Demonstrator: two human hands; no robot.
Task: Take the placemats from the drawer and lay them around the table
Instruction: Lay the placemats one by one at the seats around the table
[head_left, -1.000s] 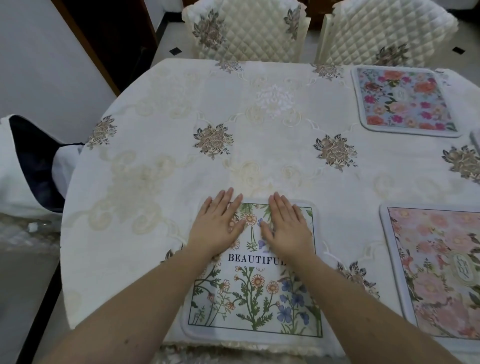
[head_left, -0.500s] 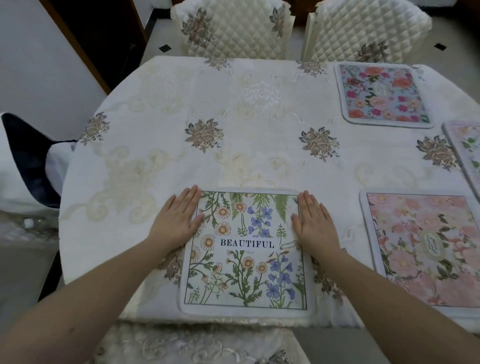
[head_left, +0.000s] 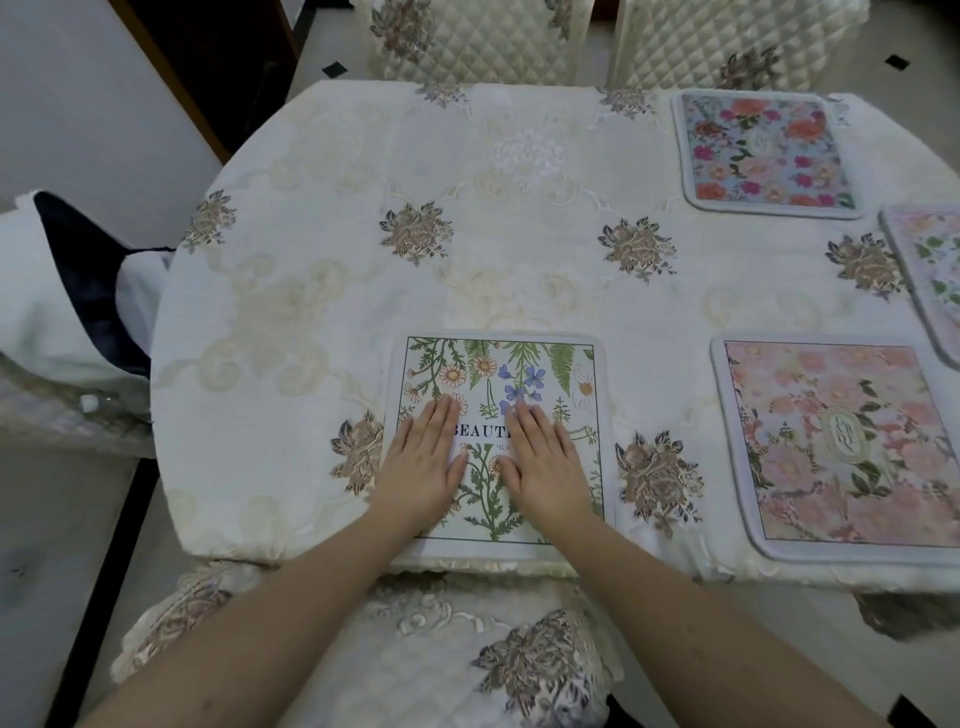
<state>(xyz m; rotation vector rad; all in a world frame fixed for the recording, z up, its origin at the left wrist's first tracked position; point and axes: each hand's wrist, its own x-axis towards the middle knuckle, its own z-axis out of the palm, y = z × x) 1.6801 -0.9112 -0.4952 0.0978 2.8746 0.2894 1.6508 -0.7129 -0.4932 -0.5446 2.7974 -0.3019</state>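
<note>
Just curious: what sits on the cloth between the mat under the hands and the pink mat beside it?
In the head view, only tablecloth with one embroidered flower lies between the botanical placemat and pink placemat.

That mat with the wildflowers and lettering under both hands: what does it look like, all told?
The wildflower placemat is a rounded-corner rectangle with a white border and a thin dark frame line around printed daisies, blue blossoms and green ferns. Dark capitals across its middle read "BEAUT", the rest covered. It looks like soft, padded fabric. It lies flat on the embroidered tablecloth, near the table's near edge. The left hand and right hand rest flat on it, palms down, side by side.
</note>
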